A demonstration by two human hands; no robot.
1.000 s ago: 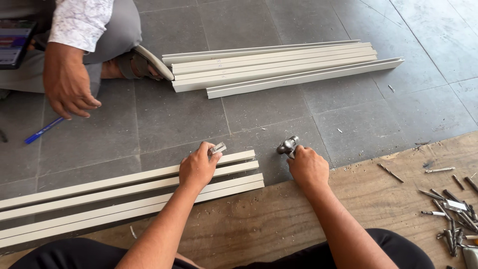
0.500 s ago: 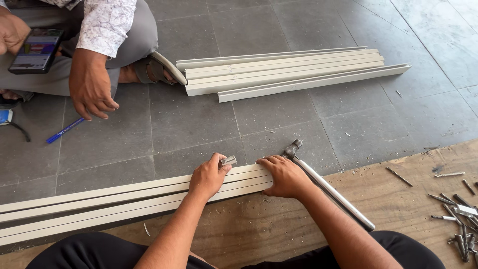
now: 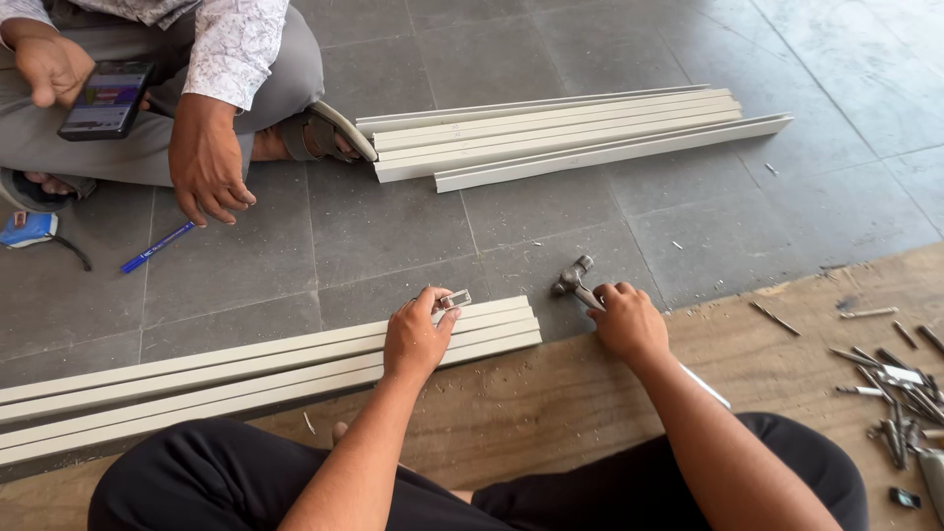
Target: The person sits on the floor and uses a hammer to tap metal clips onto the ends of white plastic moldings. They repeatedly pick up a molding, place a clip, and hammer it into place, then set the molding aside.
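Note:
My left hand [image 3: 417, 334] rests on the near stack of cream aluminium profiles [image 3: 197, 379] and pinches a small metal bracket [image 3: 453, 299] at their right end. My right hand [image 3: 627, 320] is closed around the handle of a hammer [image 3: 572, 278], whose metal head lies on the grey floor just right of the profiles' end. The hammer's handle runs back under my right forearm toward my knee.
A second stack of cream profiles [image 3: 570, 138] lies farther off. A seated person at top left holds a phone [image 3: 106, 98], the other hand [image 3: 208, 167] near a blue pen [image 3: 157, 247]. A tape measure [image 3: 29, 228] lies left. Several screws and nails [image 3: 900, 383] lie on the wooden board [image 3: 551, 393].
My right hand with the hammer shifted right, away from the profile end. My left hand stayed on the profiles with the bracket. The seated person raised the phone.

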